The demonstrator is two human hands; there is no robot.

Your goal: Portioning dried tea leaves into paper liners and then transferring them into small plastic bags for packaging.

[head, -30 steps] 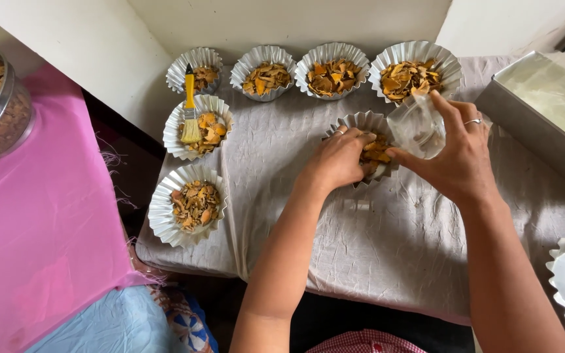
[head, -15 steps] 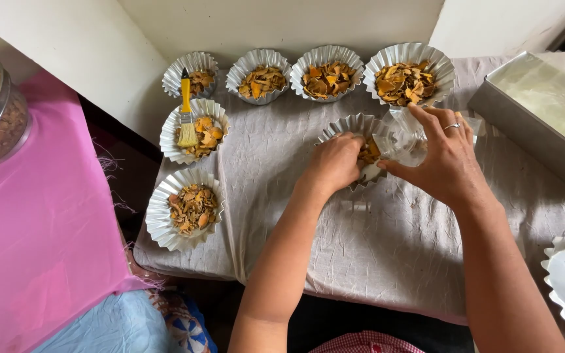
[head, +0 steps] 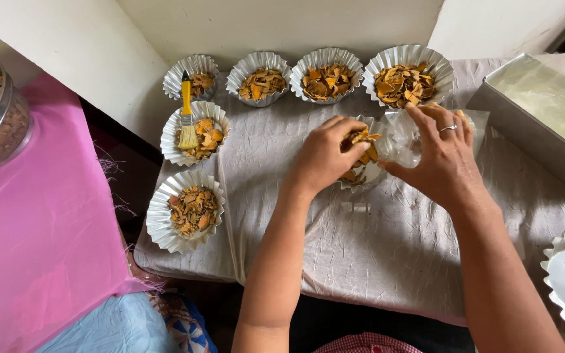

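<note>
Grey wrinkled cloth [head: 374, 261] is spread over a low table set against a pale wall, with pink fabric [head: 40, 248] at the left. Six fluted foil cups of orange-brown dried chips are laid out: four in a back row [head: 327, 72], two down the left side, a yellow-handled brush [head: 186, 112] resting in one of them. A seventh foil cup [head: 369, 171] sits mid-cloth, partly hidden. Left hand [head: 325, 153] is curled around a pinch of chips [head: 361, 138], held at the mouth of a clear plastic bag [head: 400, 140]. Right hand [head: 443, 157] is closed on the bag, holding it open just above the cup. Step judged: bagging of the centre cup's contents, early on, six cups untouched. Next move calls for the bag mouth to be kept wide and the pinch let go well inside, else chips get spilled on the cloth
</note>
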